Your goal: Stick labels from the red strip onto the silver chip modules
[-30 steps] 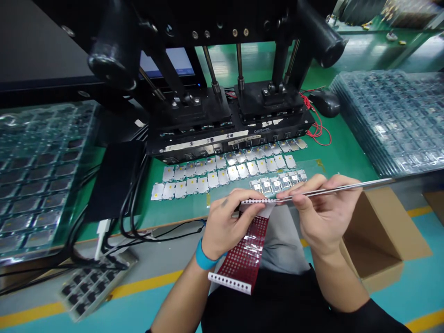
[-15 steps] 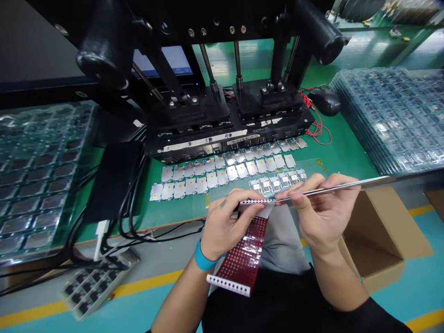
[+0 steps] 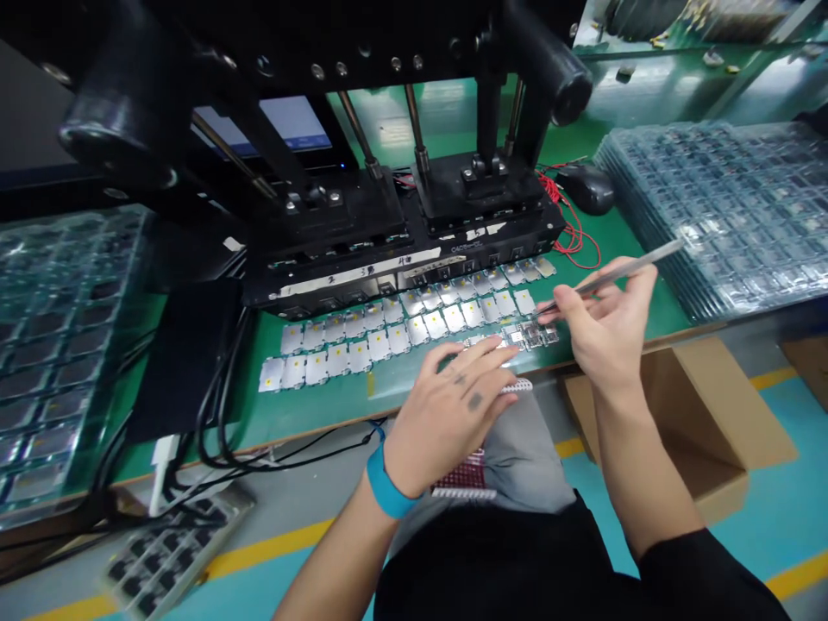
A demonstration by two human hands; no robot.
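My left hand point(image 3: 446, 397) is palm down at the bench edge, its fingers reaching over the front row of small circuit boards. Between its thumb and forefinger shows the white edge of a red perforated sticker sheet point(image 3: 467, 473). That sheet hangs down over my lap, mostly hidden by the hand. In my right hand point(image 3: 605, 323) is a pair of metal tweezers point(image 3: 621, 269), tips pointing left and down near the right end of the bare circuit boards point(image 3: 531, 335). Whether the tips carry anything is too small to tell. Behind them lie two rows of silver shielded boards point(image 3: 435, 325).
A black test fixture point(image 3: 414, 250) with lever handles stands behind the boards. Stacked clear trays point(image 3: 724, 216) are at right, with more trays point(image 3: 58, 362) at left. A mouse point(image 3: 587, 188) and red wires sit back right. An open cardboard box point(image 3: 686, 423) is below the bench edge.
My hands have moved apart and forward over the bench. The left carries the sticker sheet to the circuit boards; the right has drawn the tweezers away from the sheet's edge.
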